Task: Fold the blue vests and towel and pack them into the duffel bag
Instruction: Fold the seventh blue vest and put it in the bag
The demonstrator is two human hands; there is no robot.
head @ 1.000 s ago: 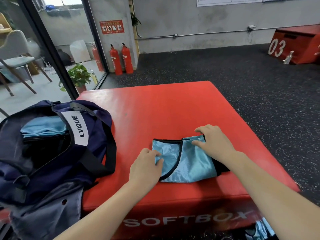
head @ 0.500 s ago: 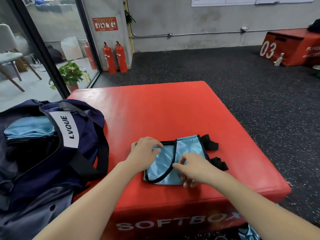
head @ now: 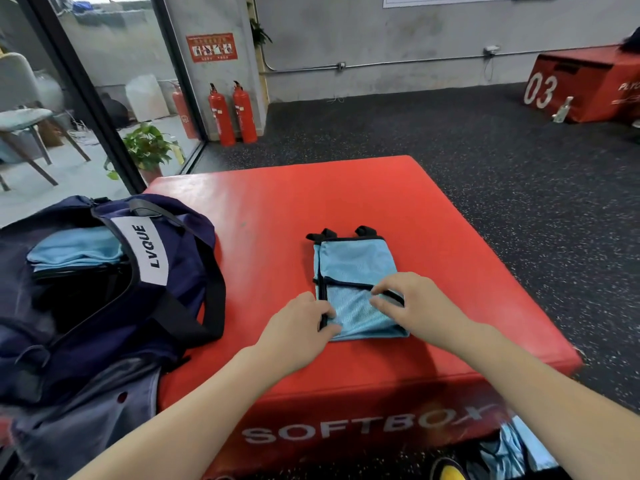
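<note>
A folded light-blue vest (head: 353, 268) with black trim lies lengthwise on the red soft box (head: 346, 199), its black straps at the far end. My left hand (head: 298, 327) pinches the vest's near left edge. My right hand (head: 412, 306) pinches the black-trimmed fold on the near right part. The navy duffel bag (head: 173, 244) marked LVQUE stands open at the left, with folded light-blue fabric (head: 74, 249) inside it.
More blue fabric (head: 516, 445) lies on the floor below the box's front right corner. A grey garment (head: 86, 420) hangs at the box's front left. Two fire extinguishers (head: 232, 112), a potted plant (head: 145, 147) and another red box (head: 585, 84) stand further off.
The vest has been turned from lying sideways to lengthwise, its straps now pointing away from me. Both hands moved to its near end and pinch it.
</note>
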